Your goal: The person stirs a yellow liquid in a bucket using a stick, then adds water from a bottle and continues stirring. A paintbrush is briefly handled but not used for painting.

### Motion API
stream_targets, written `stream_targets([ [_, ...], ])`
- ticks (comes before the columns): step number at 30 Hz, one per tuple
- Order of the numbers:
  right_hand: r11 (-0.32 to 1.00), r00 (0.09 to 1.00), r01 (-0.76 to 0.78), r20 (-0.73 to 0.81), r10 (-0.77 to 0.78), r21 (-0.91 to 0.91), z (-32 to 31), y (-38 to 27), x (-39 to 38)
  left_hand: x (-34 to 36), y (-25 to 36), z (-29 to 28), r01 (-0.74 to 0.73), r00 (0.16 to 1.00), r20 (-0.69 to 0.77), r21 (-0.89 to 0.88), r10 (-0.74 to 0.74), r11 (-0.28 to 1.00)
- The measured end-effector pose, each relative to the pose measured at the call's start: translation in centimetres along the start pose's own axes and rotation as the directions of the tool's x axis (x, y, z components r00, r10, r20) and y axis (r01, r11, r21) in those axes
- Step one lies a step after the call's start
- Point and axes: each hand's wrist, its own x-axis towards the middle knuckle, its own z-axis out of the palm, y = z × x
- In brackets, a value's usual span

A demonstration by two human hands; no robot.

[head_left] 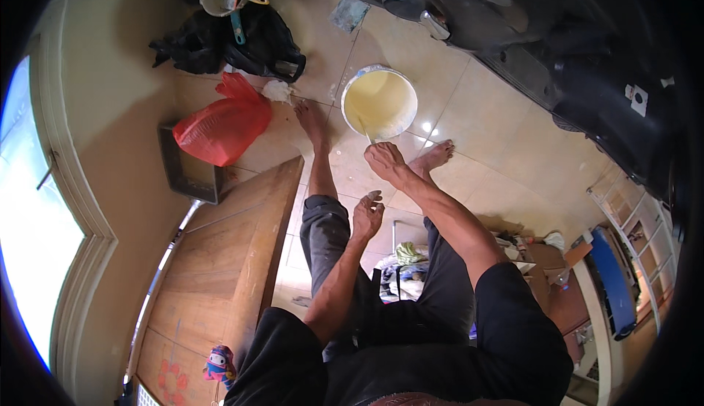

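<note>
A white bucket [379,102] of pale yellow paint stands on the tiled floor between my bare feet. My right hand [384,160] is closed on a thin stick [364,130] that reaches down into the paint at the bucket's near rim. My left hand [367,214] hangs lower, above my left knee, with fingers loosely curled and nothing in it. I am seated or bent over, both legs in grey trousers.
A wooden board or tabletop [227,259] lies at my left. Beyond it sit a red plastic bag [224,124], a grey tray [189,171] and black bags [235,43]. A dark scooter body [557,54] fills the upper right. Cluttered shelves [609,259] stand at the right.
</note>
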Motion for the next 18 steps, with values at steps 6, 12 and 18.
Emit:
stream_targets([
  [6,0.98,1.0,0.008,-0.008,-0.007,0.2,-2.8,0.3,-0.7,0.2,1.0,-1.3,0.046,0.999,-0.005,-0.012,-0.046,0.999],
  [12,0.957,1.0,0.026,0.007,-0.029,0.288,-4.8,0.1,-2.4,0.4,1.6,-2.2,0.065,0.997,0.038,0.005,-0.065,0.998],
  [18,0.92,0.988,-0.14,-0.014,0.156,0.366,-5.3,0.1,-4.6,0.4,1.3,-2.8,0.048,0.998,0.049,0.022,-0.05,0.999],
])
